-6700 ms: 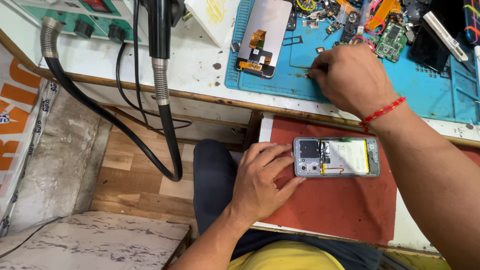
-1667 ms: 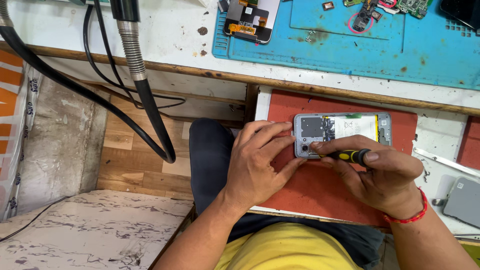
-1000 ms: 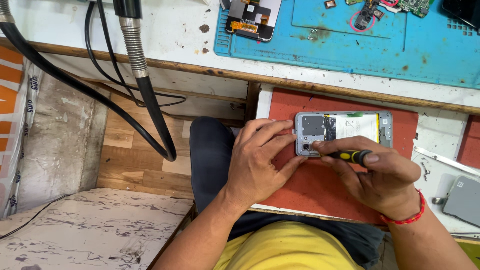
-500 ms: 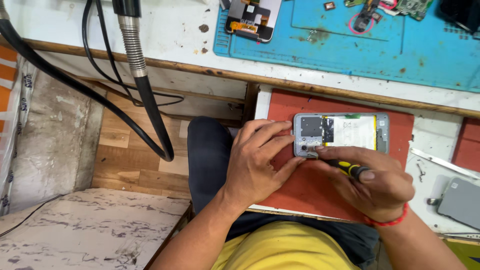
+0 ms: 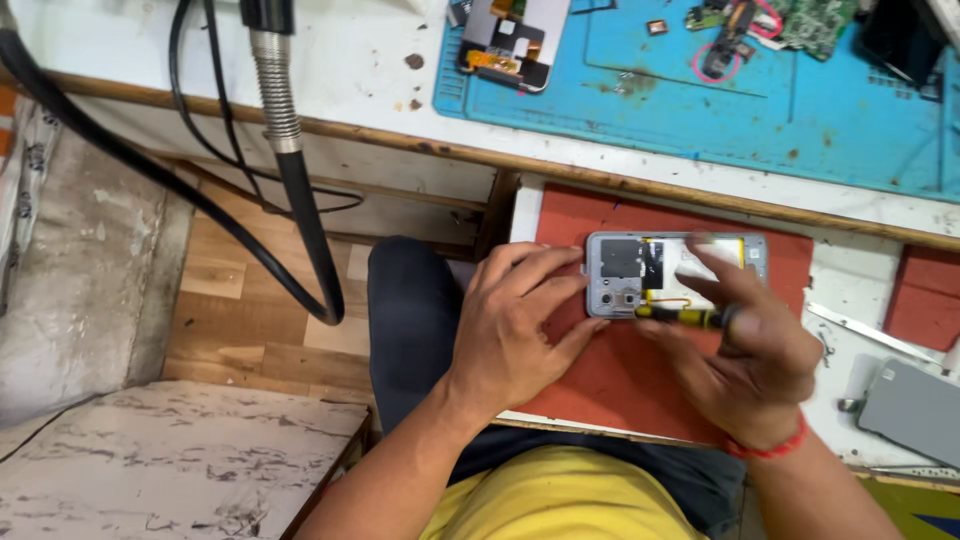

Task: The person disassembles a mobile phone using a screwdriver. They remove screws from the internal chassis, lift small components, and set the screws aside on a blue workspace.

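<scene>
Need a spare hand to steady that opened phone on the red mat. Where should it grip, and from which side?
Probably the two long edges of the opened phone, near its right end, coming from the far side. It lies flat on the red mat; the left hand covers the left end, and the right hand works the screwdriver along the near edge.

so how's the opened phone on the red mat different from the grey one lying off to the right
The opened phone lies on the red mat with its insides bare; the grey phone lies on the white surface, showing only a plain closed face.
The opened phone is steadied by the left hand while the right hand holds a screwdriver to it; no hand touches the grey phone.
The opened phone lies square to the bench edge; the grey phone is skewed.
Both lie flat.
</scene>
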